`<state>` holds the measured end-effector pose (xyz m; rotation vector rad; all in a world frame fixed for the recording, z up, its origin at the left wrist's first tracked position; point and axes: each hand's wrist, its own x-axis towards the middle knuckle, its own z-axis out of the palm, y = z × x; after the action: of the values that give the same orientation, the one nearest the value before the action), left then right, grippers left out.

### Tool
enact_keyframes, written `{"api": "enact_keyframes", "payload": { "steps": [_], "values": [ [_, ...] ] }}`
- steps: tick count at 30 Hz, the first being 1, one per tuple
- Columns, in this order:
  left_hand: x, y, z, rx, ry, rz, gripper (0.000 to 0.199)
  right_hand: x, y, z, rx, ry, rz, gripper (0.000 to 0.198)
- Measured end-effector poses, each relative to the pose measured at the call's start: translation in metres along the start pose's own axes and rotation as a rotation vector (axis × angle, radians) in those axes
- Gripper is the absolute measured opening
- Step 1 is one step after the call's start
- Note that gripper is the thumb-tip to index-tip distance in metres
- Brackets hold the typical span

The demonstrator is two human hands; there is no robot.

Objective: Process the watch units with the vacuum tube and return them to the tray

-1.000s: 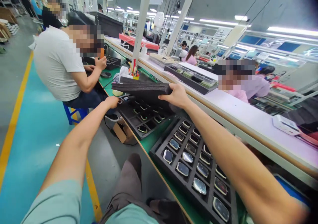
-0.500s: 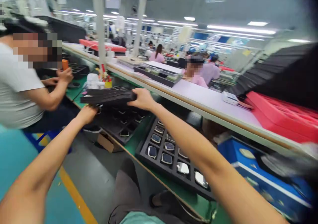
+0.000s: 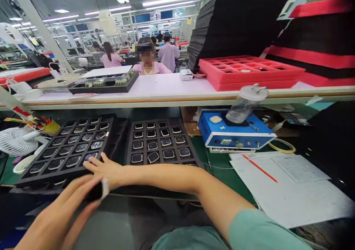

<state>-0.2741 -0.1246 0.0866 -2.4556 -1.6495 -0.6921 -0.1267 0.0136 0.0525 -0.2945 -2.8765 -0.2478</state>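
Observation:
My left hand [image 3: 68, 202] is at the near edge of the bench, its fingers curled around a dark smartwatch case [image 3: 97, 191] with a pale rim, blurred by motion. Just beyond it, my right hand [image 3: 108, 170] has its fingers spread at the near right corner of a black foam tray [image 3: 62, 171]. Its fingertips are over a watch case [image 3: 91, 156] in the corner pocket; whether they touch it I cannot tell. Rows of square watch cases fill this tray, which rests on another. A second black tray [image 3: 159, 154] of watch cases lies to the right, partly behind my right forearm.
A white fan [image 3: 18, 142] and a yellow pen cup [image 3: 52, 127] stand at left. At right are a blue machine [image 3: 235, 132] with a clear cylinder [image 3: 245, 102] and papers [image 3: 291, 183]. Red foam trays [image 3: 249, 72] sit on the shelf. A person [image 3: 148, 60] sits beyond it.
My view has swung right. The black foam that my right hand held up now lies on the bench as the left tray's stack, and that hand has let go.

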Motion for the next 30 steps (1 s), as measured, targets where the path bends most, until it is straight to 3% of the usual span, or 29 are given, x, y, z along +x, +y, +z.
{"api": "enact_keyframes", "payload": {
  "steps": [1,3,5,7,8,11,12,13,14,17,19,21,25,30],
  "values": [
    [0.047,0.014,0.005,-0.048,-0.002,0.056,0.056,-0.013,-0.005,-0.006,-0.009,0.0,0.007,0.034],
    [0.142,0.045,0.03,-0.047,-0.178,0.173,0.049,-0.05,-0.017,-0.019,-0.002,0.038,0.034,0.037],
    [0.223,0.074,0.072,0.071,-0.36,0.218,0.044,-0.104,-0.03,-0.029,0.074,0.163,0.096,0.03],
    [0.284,0.095,0.122,0.105,-0.403,0.247,0.04,-0.174,-0.042,-0.031,0.278,0.362,0.234,0.025],
    [0.306,0.103,0.147,0.115,-0.414,0.255,0.038,-0.212,-0.047,-0.029,0.394,0.555,0.413,0.021],
    [0.35,0.112,0.208,0.115,-0.433,0.26,0.039,-0.321,-0.054,-0.012,0.661,1.323,1.345,0.018],
    [0.359,0.113,0.223,0.103,-0.439,0.255,0.041,-0.35,-0.054,-0.006,0.787,1.573,1.564,0.022],
    [0.366,0.112,0.234,0.084,-0.445,0.249,0.042,-0.373,-0.052,0.0,0.994,1.752,1.679,0.03],
    [0.37,0.112,0.242,0.061,-0.453,0.241,0.041,-0.389,-0.049,0.005,1.207,1.817,1.726,0.035],
    [0.373,0.111,0.256,-0.009,-0.459,0.224,0.039,-0.403,-0.036,0.016,1.473,1.675,1.732,0.037],
    [0.369,0.111,0.257,-0.041,-0.448,0.218,0.039,-0.393,-0.027,0.02,1.594,1.576,1.691,0.037],
    [0.361,0.113,0.256,-0.054,-0.432,0.218,0.04,-0.381,-0.019,0.02,1.684,1.568,1.639,0.04],
    [0.324,0.127,0.243,-0.067,-0.422,0.262,0.038,-0.385,-0.017,0.012,1.668,1.69,1.594,0.043],
    [0.222,0.164,0.197,-0.119,-0.48,0.473,0.027,-0.412,-0.033,-0.004,1.444,1.764,1.576,0.032]
  ]
}}
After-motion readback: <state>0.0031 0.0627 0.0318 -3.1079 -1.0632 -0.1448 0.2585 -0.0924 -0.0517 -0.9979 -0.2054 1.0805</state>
